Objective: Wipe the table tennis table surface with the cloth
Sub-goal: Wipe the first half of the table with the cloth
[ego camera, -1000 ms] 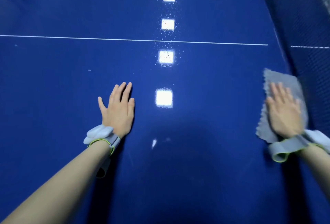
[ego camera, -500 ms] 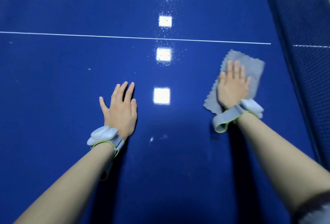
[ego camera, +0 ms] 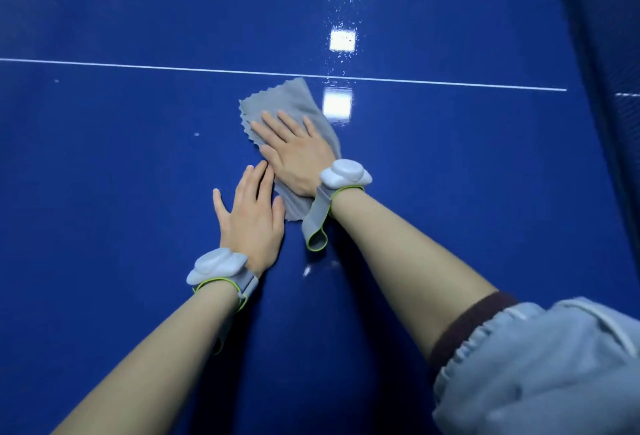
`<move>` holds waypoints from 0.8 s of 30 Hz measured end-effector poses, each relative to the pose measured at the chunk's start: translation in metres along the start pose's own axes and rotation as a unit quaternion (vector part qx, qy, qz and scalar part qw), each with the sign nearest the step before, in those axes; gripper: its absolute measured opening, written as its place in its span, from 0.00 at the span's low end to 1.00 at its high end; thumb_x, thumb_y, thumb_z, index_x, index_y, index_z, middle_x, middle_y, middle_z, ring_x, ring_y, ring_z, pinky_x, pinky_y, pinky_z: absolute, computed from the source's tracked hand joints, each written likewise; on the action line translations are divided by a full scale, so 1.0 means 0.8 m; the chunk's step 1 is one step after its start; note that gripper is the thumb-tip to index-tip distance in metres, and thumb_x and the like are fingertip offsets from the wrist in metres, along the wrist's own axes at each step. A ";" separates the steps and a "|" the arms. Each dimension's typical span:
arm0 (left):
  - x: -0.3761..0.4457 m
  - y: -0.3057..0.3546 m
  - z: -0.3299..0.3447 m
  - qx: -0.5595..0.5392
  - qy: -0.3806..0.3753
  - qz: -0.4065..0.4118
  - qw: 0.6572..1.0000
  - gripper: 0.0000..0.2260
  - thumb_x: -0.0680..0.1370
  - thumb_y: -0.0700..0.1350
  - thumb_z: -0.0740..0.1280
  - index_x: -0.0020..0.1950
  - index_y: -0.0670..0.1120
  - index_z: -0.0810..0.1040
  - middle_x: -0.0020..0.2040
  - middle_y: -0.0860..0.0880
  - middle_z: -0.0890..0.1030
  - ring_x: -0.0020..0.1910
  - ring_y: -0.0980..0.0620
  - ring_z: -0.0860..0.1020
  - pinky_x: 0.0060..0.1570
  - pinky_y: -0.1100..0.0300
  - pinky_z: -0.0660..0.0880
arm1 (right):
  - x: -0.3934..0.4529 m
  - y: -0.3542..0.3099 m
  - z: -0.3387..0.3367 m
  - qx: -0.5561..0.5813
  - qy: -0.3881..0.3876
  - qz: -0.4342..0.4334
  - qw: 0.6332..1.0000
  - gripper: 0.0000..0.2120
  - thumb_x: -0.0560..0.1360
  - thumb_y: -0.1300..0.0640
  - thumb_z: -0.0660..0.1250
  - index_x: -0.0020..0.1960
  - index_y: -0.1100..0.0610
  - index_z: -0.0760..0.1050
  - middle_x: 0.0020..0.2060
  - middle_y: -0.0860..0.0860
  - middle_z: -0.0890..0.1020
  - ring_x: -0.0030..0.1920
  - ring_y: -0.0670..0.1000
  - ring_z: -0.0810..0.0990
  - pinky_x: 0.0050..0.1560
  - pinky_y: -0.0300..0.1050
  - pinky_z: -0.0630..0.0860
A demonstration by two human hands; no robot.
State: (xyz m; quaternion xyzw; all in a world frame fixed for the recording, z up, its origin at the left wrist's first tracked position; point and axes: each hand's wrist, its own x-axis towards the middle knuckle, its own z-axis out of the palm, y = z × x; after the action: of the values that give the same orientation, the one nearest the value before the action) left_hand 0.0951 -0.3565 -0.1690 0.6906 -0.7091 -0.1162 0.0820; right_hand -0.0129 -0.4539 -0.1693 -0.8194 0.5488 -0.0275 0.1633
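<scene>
1. While the left hand (ego camera: 250, 215) is laid flat, fingers straight, on the blue table tennis table (ego camera: 104, 164), nothing is held.
2. The grey cloth (ego camera: 291, 102) is pressed under the flat right hand (ego camera: 298, 154), just below the white line (ego camera: 138, 66).
3. Hands are touching.

At mid-frame the cloth (ego camera: 297, 112) lies flat on the desk (ego camera: 104, 164) just below the line (ego camera: 138, 65) that crosses the frame, with the right hand (ego camera: 298, 154) on it and the left hand (ego camera: 251, 218) on the desk just beside, lower left.
</scene>
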 end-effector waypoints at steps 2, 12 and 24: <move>-0.001 -0.002 -0.002 -0.006 -0.002 -0.001 1.000 0.22 0.81 0.48 0.49 0.75 0.51 0.57 0.76 0.54 0.58 0.75 0.55 0.53 0.70 0.40 0.44 | 0.002 0.018 -0.009 0.012 0.005 0.025 1.000 0.23 0.82 0.46 0.42 0.77 0.46 0.47 0.77 0.45 0.49 0.76 0.48 0.45 0.73 0.50 0.38; -0.002 0.001 -0.006 -0.015 -0.006 -0.011 1.000 0.21 0.81 0.47 0.52 0.75 0.51 0.57 0.76 0.55 0.58 0.75 0.55 0.52 0.71 0.42 0.42 | -0.082 0.253 -0.064 -0.001 0.091 0.277 0.957 0.23 0.83 0.48 0.44 0.77 0.48 0.48 0.77 0.49 0.51 0.76 0.51 0.47 0.73 0.54 0.44; 0.000 0.003 -0.003 -0.019 -0.003 -0.012 1.000 0.21 0.81 0.46 0.53 0.75 0.50 0.58 0.75 0.54 0.59 0.75 0.55 0.53 0.71 0.42 0.42 | -0.248 0.379 -0.086 0.003 0.130 0.479 0.868 0.26 0.82 0.45 0.43 0.78 0.50 0.48 0.77 0.50 0.49 0.76 0.52 0.46 0.74 0.57 0.44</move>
State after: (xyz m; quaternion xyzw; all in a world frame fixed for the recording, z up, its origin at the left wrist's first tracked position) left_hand 0.0932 -0.3563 -0.1658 0.6974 -0.6984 -0.1324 0.0914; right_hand -0.3772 -0.3945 -0.1679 -0.4438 0.8903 -0.0541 0.0862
